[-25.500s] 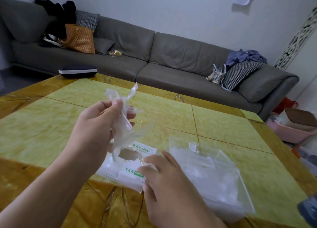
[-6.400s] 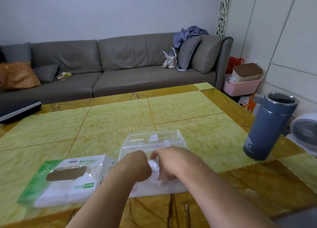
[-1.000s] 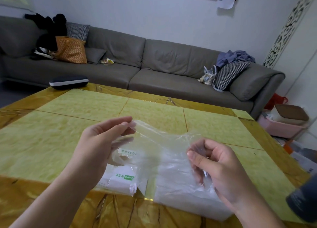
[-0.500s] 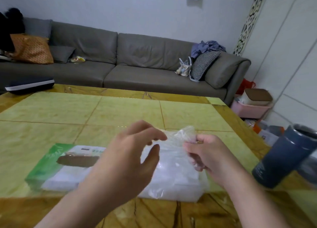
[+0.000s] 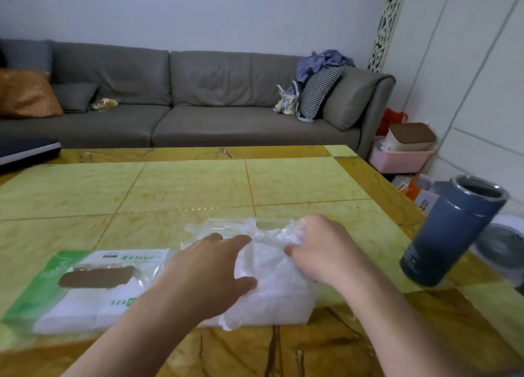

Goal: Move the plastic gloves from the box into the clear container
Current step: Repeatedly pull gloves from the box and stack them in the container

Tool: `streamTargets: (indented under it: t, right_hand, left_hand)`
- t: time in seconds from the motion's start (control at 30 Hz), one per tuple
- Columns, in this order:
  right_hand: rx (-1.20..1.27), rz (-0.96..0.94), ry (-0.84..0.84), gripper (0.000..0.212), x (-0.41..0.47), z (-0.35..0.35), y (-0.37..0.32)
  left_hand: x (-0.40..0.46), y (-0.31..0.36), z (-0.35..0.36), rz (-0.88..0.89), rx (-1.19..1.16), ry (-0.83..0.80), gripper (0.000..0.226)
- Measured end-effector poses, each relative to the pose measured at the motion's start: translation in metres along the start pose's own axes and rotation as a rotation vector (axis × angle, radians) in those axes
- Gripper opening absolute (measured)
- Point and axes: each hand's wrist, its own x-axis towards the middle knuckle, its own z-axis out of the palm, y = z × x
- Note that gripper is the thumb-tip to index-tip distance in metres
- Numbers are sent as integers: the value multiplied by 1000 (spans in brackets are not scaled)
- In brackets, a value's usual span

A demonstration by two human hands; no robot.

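A white and green glove box lies flat at the table's near left, its torn brown opening facing up. Right of it stands the clear container, heaped with crumpled clear plastic gloves. My left hand rests palm down on the container's left side, fingers spread over the plastic. My right hand is on the right side, fingers curled into the top glove and pressing it down. The container's inside is mostly hidden by the gloves and my hands.
A tall blue-grey metal cup stands open-topped at the table's right edge, close to my right forearm. The yellow-green tiled table stretches away in front. A grey sofa runs behind it. A pink bin sits on the floor at right.
Both hands have come down from holding a glove in the air above the container to pressing it onto the heap inside. The view has swung slightly right.
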Motion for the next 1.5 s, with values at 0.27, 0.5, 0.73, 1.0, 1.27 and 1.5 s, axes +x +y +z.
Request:
streamTargets:
  t: [0.27,0.5,0.73,1.0,1.27,1.5]
  right_hand:
    - [-351,-63,125,67,-14,0,-14]
    - [-328,-469,-135,35,-32,9,-27]
    - [-383,-253,-344,43,-8,19,-17]
    - [-504,-201,-457,65,12,24,-32]
    - [-585,-215,-452,42,11,33,-38]
    - [-490,-197,-325,44,0,35,-28]
  left_hand:
    - [12,4,9,-31,11,-94,61]
    - [19,2,13,-17,46,-153,53]
    - [24,-12,2,39,-83,-270,62]
    - [7,6,-16,58,90,-63,56]
    - [0,31,4,-48,111,-75,20]
    - [13,23,14,-215,153,-210,32]
